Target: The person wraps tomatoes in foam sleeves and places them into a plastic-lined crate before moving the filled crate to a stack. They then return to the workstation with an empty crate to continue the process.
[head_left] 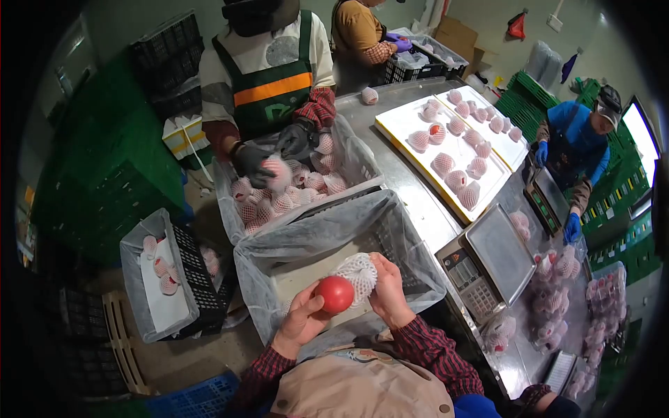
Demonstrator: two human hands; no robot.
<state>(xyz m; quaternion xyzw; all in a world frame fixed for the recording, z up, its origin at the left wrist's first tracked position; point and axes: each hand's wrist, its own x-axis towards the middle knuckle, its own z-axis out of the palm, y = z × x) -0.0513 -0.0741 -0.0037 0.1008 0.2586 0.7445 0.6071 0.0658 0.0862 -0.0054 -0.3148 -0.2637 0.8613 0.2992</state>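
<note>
"What is the room like, in the head view?"

"A metal counter [431, 230] runs diagonally to the right, grey and shiny. Green stacked crates [104, 164] fill the left side, and a person in a green apron [273, 87] with an orange band stands across from the wearer. Another person in blue [573, 139] works at the far right."

"And on the counter?"

"White trays with a yellow edge [468, 157] carry fruits in pink netting, some upright, some leaning. Nearer, a scale [500, 252] has a flat, dull metal plate and a keypad. Bagged fruits [550, 306] lie beyond it, under glossy clear plastic."

"Where is the red fruit?"

"The red fruit [335, 294] is in the left hand [304, 323], above a crate lined with plastic film [273, 245]. It is round and smooth, with a bright highlight."

"How do the fingers sit?"

"The left thumb presses the near side while the other fingers curve around and beneath the fruit. The right hand [390, 291] pinches the edge of a white foam net [360, 275], springy and full of small holes, just beside the fruit."

"What stands next to that crate?"

"A second lined crate [367, 161], heaped with pink-netted fruits; the film is cloudy, wrinkled and folded over the rim."
</note>
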